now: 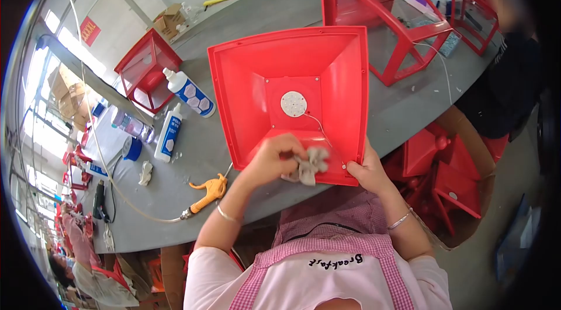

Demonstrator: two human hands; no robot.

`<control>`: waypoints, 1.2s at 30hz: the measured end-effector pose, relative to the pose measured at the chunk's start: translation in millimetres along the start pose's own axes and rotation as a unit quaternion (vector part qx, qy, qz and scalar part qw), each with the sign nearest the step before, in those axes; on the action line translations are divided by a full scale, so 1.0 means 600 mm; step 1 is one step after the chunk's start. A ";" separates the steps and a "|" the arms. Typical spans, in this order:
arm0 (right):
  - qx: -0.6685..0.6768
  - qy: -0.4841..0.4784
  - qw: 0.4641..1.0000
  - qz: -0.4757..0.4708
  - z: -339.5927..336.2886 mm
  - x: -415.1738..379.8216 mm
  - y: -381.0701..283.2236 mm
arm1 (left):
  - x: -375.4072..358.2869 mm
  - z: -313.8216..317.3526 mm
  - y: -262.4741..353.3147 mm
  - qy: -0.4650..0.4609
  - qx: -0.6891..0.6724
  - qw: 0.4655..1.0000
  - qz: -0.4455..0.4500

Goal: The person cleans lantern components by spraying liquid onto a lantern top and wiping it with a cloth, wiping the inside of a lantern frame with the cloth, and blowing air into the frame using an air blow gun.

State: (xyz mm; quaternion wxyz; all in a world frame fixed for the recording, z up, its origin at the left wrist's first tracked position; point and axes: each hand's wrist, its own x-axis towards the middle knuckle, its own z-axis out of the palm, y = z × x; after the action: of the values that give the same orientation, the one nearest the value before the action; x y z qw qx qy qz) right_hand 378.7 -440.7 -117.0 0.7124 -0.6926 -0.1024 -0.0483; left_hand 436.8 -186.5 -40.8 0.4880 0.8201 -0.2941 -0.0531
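A red lantern top (292,53), hollow side towards me, leans at the table's near edge. Inside it a round white LED disc (294,104) is fixed at the centre, with a thin white wire running down to the lower right. My left hand (277,155) is closed on a crumpled grey-white cloth (311,165), which is against or close to the lower inner wall. My right hand (365,167) grips the lower right corner of the lantern top, thumb on its rim.
On the grey table (175,187) lie an orange air blow gun (209,192), two white-and-blue bottles (190,92), a clear bottle (132,125) and a crumpled tissue (145,174). Red lantern frames (385,23) stand behind. A carton of red parts (444,175) is at the right, near another person (497,82).
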 end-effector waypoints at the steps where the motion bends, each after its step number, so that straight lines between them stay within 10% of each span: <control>1: 0.001 0.008 1.000 -0.006 0.002 0.002 0.003 | -0.011 0.001 0.013 -0.022 -0.066 0.998 0.009; 9: 0.193 0.060 0.979 0.019 -0.044 -0.057 -0.004 | -0.115 -0.016 0.022 -0.009 -0.311 0.946 0.093; 23: 0.166 0.497 0.851 -0.004 -0.301 -0.516 0.008 | -0.050 0.114 0.071 -0.176 -0.376 0.904 0.097; 31: 0.102 0.585 0.802 -0.059 -0.355 -0.454 0.085 | -0.064 0.120 0.060 -0.143 -0.382 0.913 0.029; 35: 0.110 0.551 0.823 0.083 -0.348 -0.385 0.109 | -0.077 0.110 0.054 -0.101 -0.375 0.922 0.006; 36: -0.079 0.585 0.797 0.123 -0.359 -0.393 0.166 | -0.081 0.107 0.048 -0.100 -0.373 0.922 0.006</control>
State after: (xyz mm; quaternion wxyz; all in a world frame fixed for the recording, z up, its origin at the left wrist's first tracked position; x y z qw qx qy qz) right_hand 187.1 -669.1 -268.7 0.5795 -0.5927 0.4244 -0.3644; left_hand 360.6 -220.4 -59.9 0.7269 0.5673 -0.3052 -0.2379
